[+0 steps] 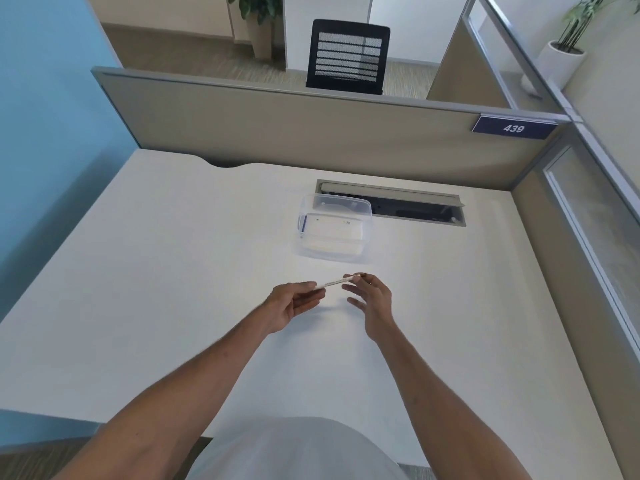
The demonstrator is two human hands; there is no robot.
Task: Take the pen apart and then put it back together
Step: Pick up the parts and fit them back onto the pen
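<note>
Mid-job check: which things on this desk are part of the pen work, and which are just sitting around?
Part of the job:
- pen, white, held off the desk between both hands
- left hand, gripping one end
- right hand, fingertips at the other end

Just lying about:
- clear plastic box on the desk
- open cable tray
- black chair beyond the partition
</note>
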